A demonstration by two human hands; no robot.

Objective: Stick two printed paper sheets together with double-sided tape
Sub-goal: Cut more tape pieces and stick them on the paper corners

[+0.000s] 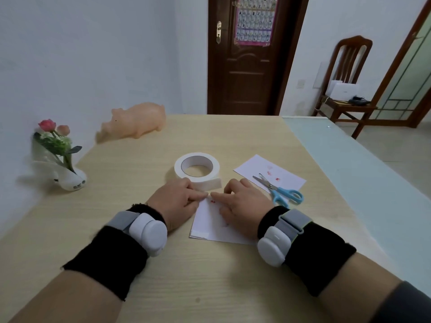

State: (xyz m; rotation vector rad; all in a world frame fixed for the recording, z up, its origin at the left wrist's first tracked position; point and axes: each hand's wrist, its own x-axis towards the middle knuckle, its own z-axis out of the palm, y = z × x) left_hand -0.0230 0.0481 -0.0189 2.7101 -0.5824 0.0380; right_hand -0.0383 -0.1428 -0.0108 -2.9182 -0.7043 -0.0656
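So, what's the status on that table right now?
Left hand and right hand on the near sheet, index fingertips meeting at its far edge. Second sheet apart at right, scissors partly on it. Tape roll just beyond the hands.

left hand (177,202) + right hand (243,206): index fingertips on near sheet (207,226) | tape roll (197,167) just beyond

**Forearm wearables, both arms**

Behind the left hand (179,203): a black knitted left wristband (109,255) and a rounded white left pod (149,236) on a grey strap (121,220). The right hand (245,206) has a matching right wristband (314,252) and right pod (271,247). Lower right of frame: grey sleeve (405,304).
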